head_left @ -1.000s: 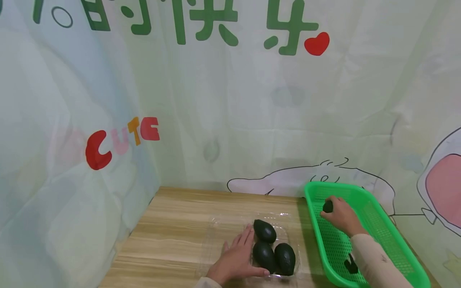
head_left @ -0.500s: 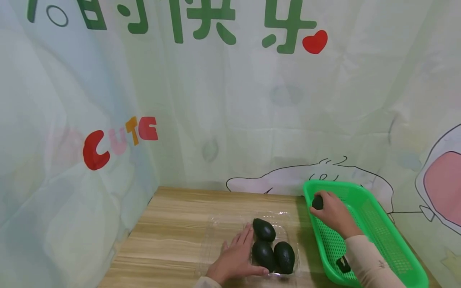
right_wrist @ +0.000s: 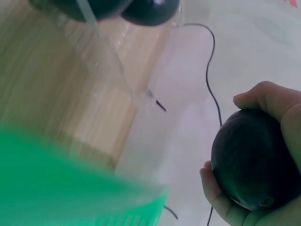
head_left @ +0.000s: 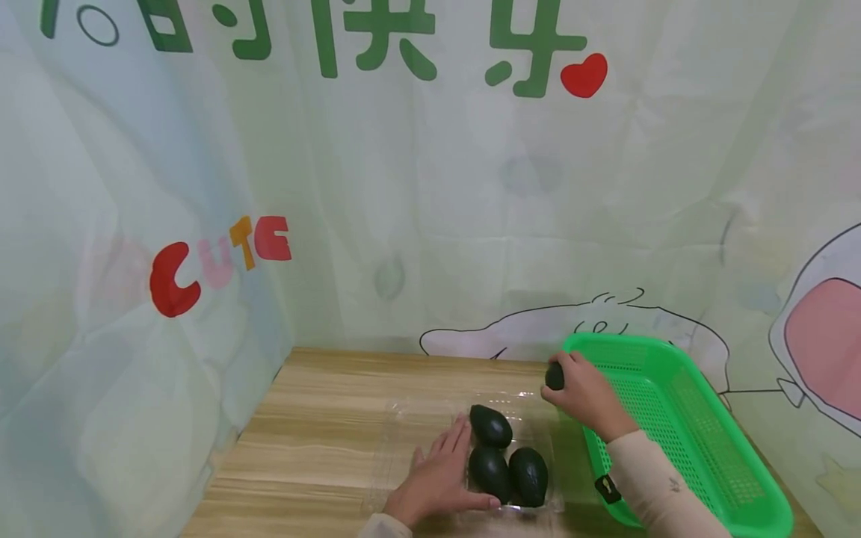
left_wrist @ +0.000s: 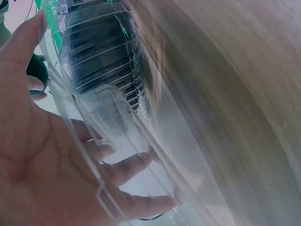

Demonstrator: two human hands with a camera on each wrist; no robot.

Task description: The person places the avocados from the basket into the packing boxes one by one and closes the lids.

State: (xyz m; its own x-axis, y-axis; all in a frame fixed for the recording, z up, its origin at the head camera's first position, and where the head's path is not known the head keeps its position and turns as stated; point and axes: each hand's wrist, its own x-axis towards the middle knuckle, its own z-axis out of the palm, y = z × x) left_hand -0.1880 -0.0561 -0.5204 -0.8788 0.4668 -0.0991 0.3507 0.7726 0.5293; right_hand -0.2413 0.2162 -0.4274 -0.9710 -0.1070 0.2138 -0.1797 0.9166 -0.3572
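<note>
Three dark avocados, among them the rear avocado (head_left: 490, 427) and the front right avocado (head_left: 528, 477), sit in a clear plastic clamshell box (head_left: 554, 489) on the table. My left hand (head_left: 433, 474) rests along the box's left side, fingers extended and thumb at its front edge. Seen from the left wrist, the fingers (left_wrist: 131, 167) lie spread at the clear plastic. My right hand (head_left: 592, 396) grips another avocado (right_wrist: 254, 160) above the left rim of a green basket (head_left: 652, 403), thumb on one side and fingers curled round the other.
The box's clear lid (head_left: 397, 422) lies folded open to the left, partly under my left hand. A wood-grain table (head_left: 323, 418) carries everything. Behind it hangs a printed cloth (head_left: 457, 209). The basket stands at the table's right.
My right hand has carried the avocado leftward from inside the basket to its left rim. The left hand and the three boxed avocados keep their places.
</note>
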